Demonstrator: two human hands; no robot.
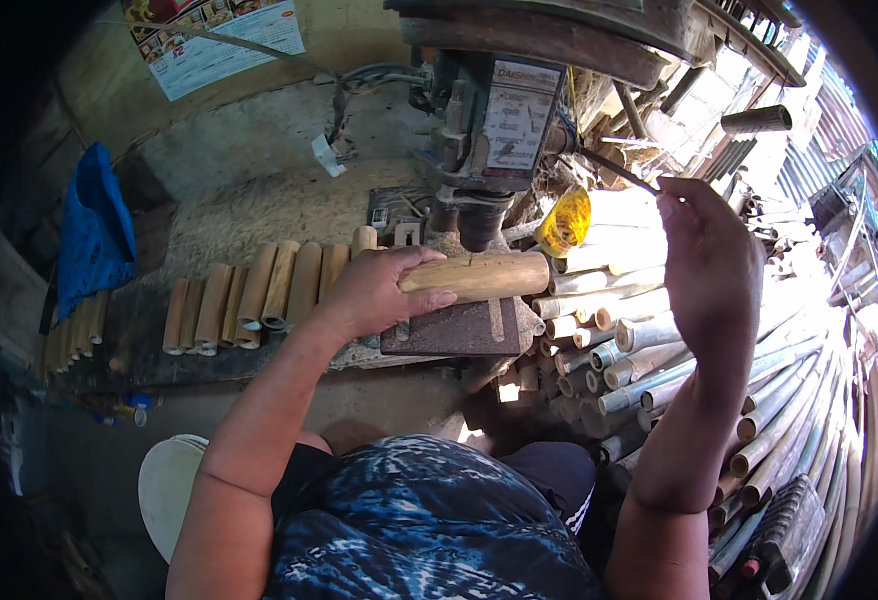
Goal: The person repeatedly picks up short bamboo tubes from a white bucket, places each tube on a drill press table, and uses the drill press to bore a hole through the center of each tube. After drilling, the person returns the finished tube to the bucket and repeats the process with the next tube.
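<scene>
Bamboo piece [494,277] lies under drill [504,125]; left hand [374,290] grips its left end, thumb and fingers parted around it. Right of drill, right hand [711,255] pinches lever [621,171].

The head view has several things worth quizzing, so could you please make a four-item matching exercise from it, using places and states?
Column one:
1. Left hand
2. Right hand
3. Blue bag
4. Yellow item

Column two:
A. Near the picture's left rim
B. Grip on the dark lever
C. Just right of the machine
D. Grip around one end of a bamboo piece

Pairs: 1-D, 2-B, 3-A, 4-C
</scene>
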